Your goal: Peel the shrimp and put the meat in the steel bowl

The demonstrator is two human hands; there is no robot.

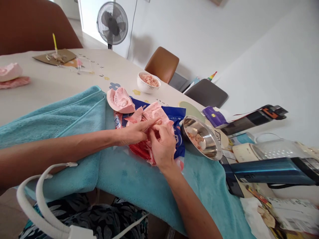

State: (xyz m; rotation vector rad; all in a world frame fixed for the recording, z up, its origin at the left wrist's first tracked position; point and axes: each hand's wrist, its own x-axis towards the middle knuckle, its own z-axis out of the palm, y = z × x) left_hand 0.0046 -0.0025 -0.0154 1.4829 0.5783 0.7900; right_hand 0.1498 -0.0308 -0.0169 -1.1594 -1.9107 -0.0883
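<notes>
My left hand (134,132) and my right hand (163,142) meet over a heap of pink pomelo peel and membrane (156,111). Thumbs and fingertips of both are pinched together on a small pomelo piece, mostly hidden by the fingers. Under the heap lies a blue and red plastic bag (179,114), spread on a teal towel (119,176). A curved chunk of thick pomelo rind (121,101) rests at the bag's upper left. Right of my hands, a tilted steel bowl (210,139) contains some pale pink scraps.
Beyond the bag stands a white bowl (144,87) of pomelo pulp. More peel (11,73) lies at the far left. Bottles, including a blue one (264,171), a phone (231,181) and packets crowd the right. A white cable (40,199) loops near my left forearm.
</notes>
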